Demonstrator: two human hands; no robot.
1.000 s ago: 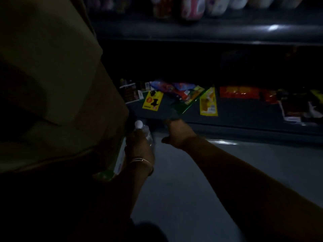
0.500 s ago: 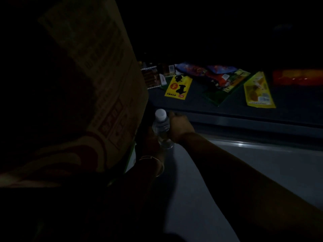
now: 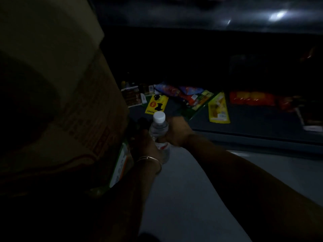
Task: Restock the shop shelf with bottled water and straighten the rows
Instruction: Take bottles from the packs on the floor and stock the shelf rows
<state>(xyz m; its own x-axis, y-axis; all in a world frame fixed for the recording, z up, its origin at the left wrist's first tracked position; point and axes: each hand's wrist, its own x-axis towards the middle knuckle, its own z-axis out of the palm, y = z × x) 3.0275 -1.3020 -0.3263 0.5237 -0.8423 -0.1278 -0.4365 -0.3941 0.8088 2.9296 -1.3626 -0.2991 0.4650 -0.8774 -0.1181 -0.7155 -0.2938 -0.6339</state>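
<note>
The scene is very dim. A clear water bottle with a white cap stands upright in the middle of the view, held above the grey floor. My left hand, with a thin bangle at the wrist, grips the bottle's lower part from the left. My right hand wraps around the bottle's body from the right. A low dark shelf runs behind the hands.
A large cardboard carton fills the left side, close to my left arm. On the low shelf lie flat packets: a yellow one, a second yellow one, red ones. An upper shelf edge crosses the top. Grey floor lies below.
A second ago my right hand reached toward the low shelf, apart from the bottle. It came back and now holds the bottle together with my left hand. The bottle sits slightly further from the carton.
</note>
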